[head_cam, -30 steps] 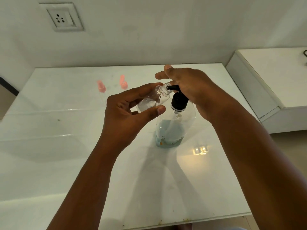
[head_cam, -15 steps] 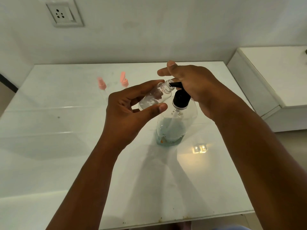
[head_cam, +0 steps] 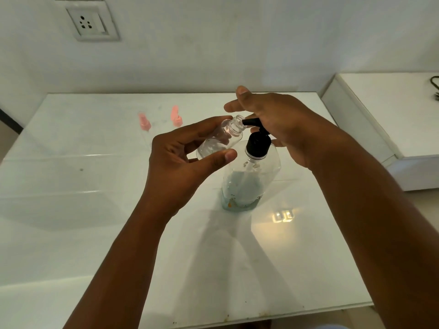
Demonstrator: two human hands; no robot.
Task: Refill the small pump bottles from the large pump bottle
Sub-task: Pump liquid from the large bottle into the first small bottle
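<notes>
A large clear pump bottle [head_cam: 247,186] with a black pump head [head_cam: 257,143] stands on the white table [head_cam: 95,210], partly filled with pale liquid. My left hand [head_cam: 180,160] grips a small clear bottle [head_cam: 221,141], tilted, with its open neck at the black nozzle. My right hand [head_cam: 275,119] lies flat over the pump head, fingers straight, palm on the top. Whether liquid is flowing cannot be seen.
Two pink pump caps [head_cam: 145,123] [head_cam: 176,117] lie on the table at the back left. A wall socket [head_cam: 89,21] is above. A lower white cabinet [head_cam: 389,119] stands to the right. The table's front edge runs close below my arms.
Both hands and the bottles keep the same pose. The black pump head now shows a little more from under my right palm. The view has shifted slightly.
</notes>
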